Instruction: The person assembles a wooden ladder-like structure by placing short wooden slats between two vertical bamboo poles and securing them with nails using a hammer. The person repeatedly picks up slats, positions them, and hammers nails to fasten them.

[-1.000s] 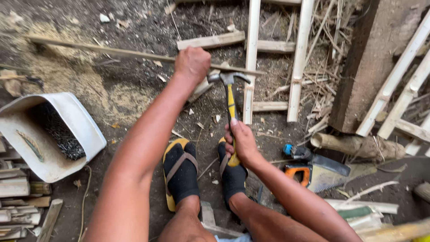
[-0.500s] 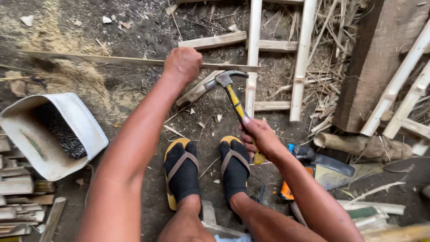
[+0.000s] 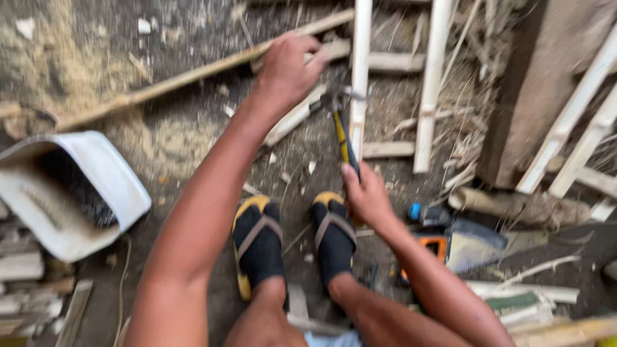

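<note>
- The wooden frame (image 3: 360,77) of pale slats lies on the dirt ahead of the feet, its two long rails running away from the person, cross slats between them.
- A long thin stick (image 3: 193,74) slants across the ground from lower left up to the right, passing under the left hand (image 3: 286,67), which is closed down on it just beside the frame's near rail.
- The hammer (image 3: 340,125) lies along the same away-pointing axis (the picture is blurred here): yellow handle toward the body, head at the far end, just below the left hand.
- The right hand (image 3: 366,196) is wrapped around the handle's near end, so the head lies straight ahead of the grip.
</note>
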